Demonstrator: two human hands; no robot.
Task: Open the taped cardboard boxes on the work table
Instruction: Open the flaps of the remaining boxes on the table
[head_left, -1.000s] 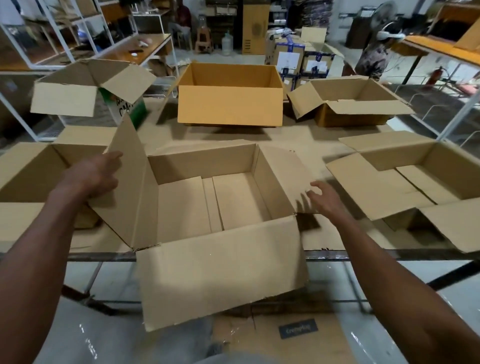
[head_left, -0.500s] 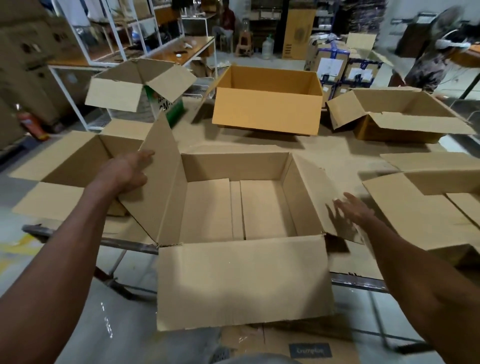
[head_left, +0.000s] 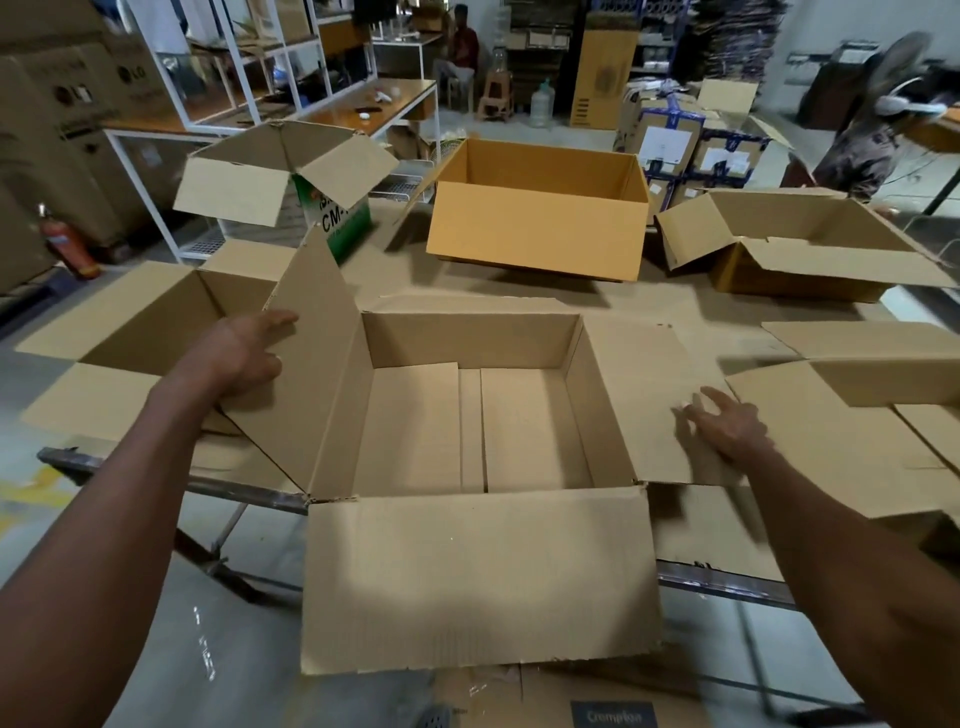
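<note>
Holding both side flaps down on the open box

Middle box (head_left: 467, 415) sits at the table's (head_left: 519, 296) near edge, all flaps out. Left hand (head_left: 239, 353) presses the raised left flap (head_left: 306, 364), fingers mostly straight; right hand (head_left: 727, 426) lies flat on the right flap (head_left: 644, 374), gripping nothing.

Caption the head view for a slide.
Both hands, left and right, spread the side flaps of an opened cardboard box.

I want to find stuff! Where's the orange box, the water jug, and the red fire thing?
Orange box (head_left: 535, 234), head view, front wall.
Water jug (head_left: 541, 106), head view, body.
Fire extinguisher (head_left: 70, 247), head view, red cylinder.
</note>
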